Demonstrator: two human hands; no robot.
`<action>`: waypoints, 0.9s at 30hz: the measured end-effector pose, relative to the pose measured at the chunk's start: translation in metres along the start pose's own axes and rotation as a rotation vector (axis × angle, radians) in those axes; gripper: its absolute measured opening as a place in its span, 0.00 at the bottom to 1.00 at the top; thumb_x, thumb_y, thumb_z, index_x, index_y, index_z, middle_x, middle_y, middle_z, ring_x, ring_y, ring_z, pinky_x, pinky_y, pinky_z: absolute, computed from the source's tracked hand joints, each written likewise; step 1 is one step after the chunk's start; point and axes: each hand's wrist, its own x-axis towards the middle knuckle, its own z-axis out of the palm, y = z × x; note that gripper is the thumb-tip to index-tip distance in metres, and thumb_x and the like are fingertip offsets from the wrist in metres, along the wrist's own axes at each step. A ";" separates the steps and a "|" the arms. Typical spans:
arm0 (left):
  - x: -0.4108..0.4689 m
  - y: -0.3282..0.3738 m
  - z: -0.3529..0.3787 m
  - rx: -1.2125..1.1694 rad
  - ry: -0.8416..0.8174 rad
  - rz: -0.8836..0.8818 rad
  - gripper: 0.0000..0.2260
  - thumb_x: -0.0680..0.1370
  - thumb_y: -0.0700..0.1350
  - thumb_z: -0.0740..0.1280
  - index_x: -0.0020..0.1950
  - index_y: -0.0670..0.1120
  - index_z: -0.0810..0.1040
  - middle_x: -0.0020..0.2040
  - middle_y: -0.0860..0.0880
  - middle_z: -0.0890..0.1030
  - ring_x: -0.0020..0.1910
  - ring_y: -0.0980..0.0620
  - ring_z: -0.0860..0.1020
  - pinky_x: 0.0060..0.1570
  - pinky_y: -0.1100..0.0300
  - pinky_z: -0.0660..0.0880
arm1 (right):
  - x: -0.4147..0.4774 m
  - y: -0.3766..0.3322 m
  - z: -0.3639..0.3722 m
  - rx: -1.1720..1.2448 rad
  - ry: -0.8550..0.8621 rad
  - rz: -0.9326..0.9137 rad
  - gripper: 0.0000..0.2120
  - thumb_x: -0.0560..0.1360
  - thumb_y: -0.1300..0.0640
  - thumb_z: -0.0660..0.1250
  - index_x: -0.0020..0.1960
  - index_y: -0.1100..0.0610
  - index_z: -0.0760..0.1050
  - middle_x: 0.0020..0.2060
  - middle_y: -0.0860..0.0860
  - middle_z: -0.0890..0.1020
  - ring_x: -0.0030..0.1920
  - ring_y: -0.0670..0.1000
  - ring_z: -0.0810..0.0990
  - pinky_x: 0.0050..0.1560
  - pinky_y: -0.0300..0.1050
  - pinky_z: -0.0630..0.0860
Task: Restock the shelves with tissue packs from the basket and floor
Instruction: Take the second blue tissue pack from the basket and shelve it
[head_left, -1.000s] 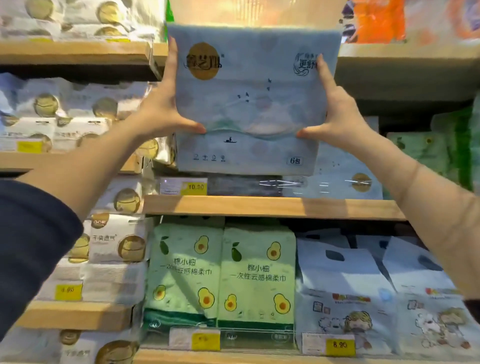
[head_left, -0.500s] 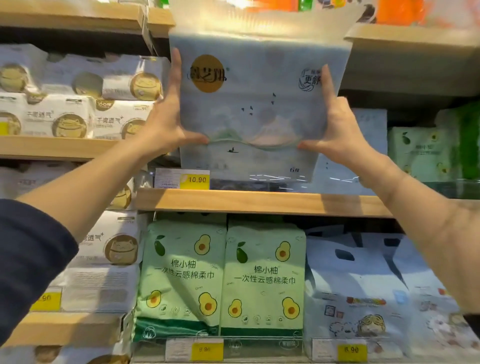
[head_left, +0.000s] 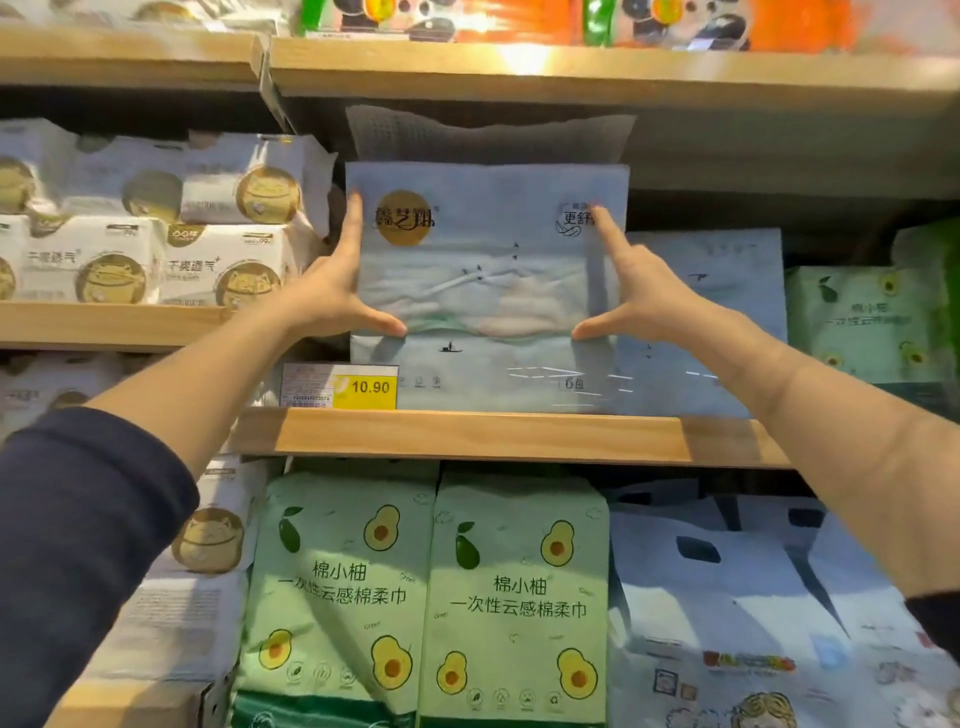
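A pale blue tissue pack (head_left: 485, 280) with a gold round logo stands upright on the middle wooden shelf (head_left: 467, 434), behind a clear front lip. My left hand (head_left: 332, 291) presses its left side, thumb across the front. My right hand (head_left: 636, 296) grips its right side the same way. A second pale blue pack (head_left: 722, 312) stands just to its right, partly hidden by my right hand. The basket and the floor are out of view.
A yellow 10.90 price tag (head_left: 363, 387) sits at the shelf's left front. White packs with gold logos (head_left: 156, 244) fill the left bay. Green avocado packs (head_left: 431, 597) stand below, another green pack (head_left: 867, 322) at right. The upper shelf (head_left: 571, 73) hangs close above.
Both hands have carried the blue pack down and back from in front of the upper shelf into the middle shelf; its bottom now sits behind the clear lip.
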 end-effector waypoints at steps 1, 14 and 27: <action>0.004 -0.002 0.002 0.012 -0.011 -0.023 0.59 0.67 0.47 0.76 0.73 0.53 0.28 0.78 0.45 0.41 0.77 0.43 0.51 0.74 0.51 0.52 | 0.003 0.001 0.002 -0.002 -0.017 0.011 0.58 0.65 0.53 0.77 0.74 0.40 0.34 0.56 0.61 0.69 0.53 0.60 0.70 0.48 0.46 0.67; 0.040 -0.022 0.004 0.123 -0.084 -0.144 0.63 0.64 0.49 0.78 0.70 0.54 0.22 0.74 0.44 0.63 0.73 0.44 0.62 0.72 0.50 0.60 | 0.035 0.018 0.020 -0.016 -0.125 0.040 0.61 0.65 0.53 0.77 0.74 0.45 0.29 0.59 0.64 0.73 0.57 0.61 0.73 0.50 0.44 0.66; 0.044 -0.014 0.025 0.283 -0.134 -0.235 0.57 0.69 0.48 0.75 0.71 0.49 0.25 0.76 0.34 0.53 0.74 0.38 0.58 0.72 0.49 0.57 | 0.052 0.021 0.042 -0.105 -0.151 0.101 0.60 0.66 0.53 0.77 0.74 0.46 0.29 0.66 0.67 0.68 0.63 0.66 0.71 0.57 0.50 0.68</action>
